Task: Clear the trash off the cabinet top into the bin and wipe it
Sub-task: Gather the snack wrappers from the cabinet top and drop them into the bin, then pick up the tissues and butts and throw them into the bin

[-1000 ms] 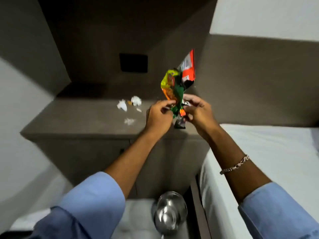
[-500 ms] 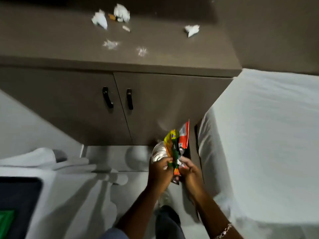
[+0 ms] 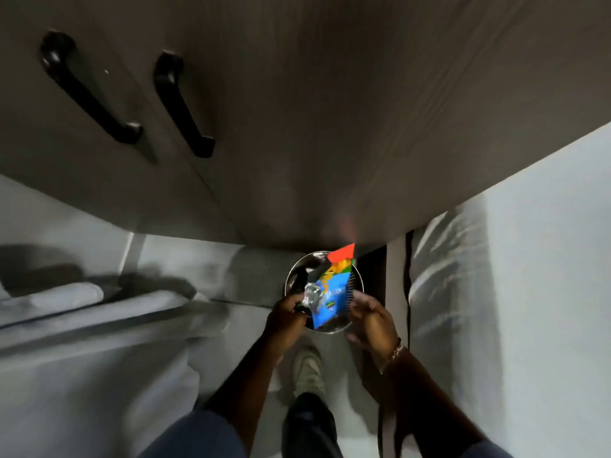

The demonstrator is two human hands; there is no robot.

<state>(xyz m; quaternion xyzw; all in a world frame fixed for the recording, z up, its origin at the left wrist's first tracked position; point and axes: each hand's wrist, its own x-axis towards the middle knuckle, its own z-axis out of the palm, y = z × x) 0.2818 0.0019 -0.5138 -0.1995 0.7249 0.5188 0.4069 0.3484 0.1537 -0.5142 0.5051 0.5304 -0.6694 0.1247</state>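
Note:
Both hands are low over a round steel bin point(image 3: 291, 274) on the floor below the cabinet doors point(image 3: 297, 133). A bunch of bright snack wrappers point(image 3: 331, 291), blue, orange and red with a crumpled silver piece, sits in the bin's mouth. My left hand point(image 3: 285, 320) is closed on the bunch's left side at the rim. Fingers spread, my right hand point(image 3: 371, 320) rests against the wrappers' right edge. The cabinet top and its remaining paper scraps are out of view.
Two black door handles point(image 3: 180, 104) are at the upper left. A white bed point(image 3: 529, 276) runs along the right, close to the bin. My shoe point(image 3: 309, 371) stands just behind the bin. White bedding lies on the left.
I have bent down and lowered the wrappers from cabinet height into the bin's mouth. The view has swung from the cabinet top to the floor. My right hand's fingers have spread.

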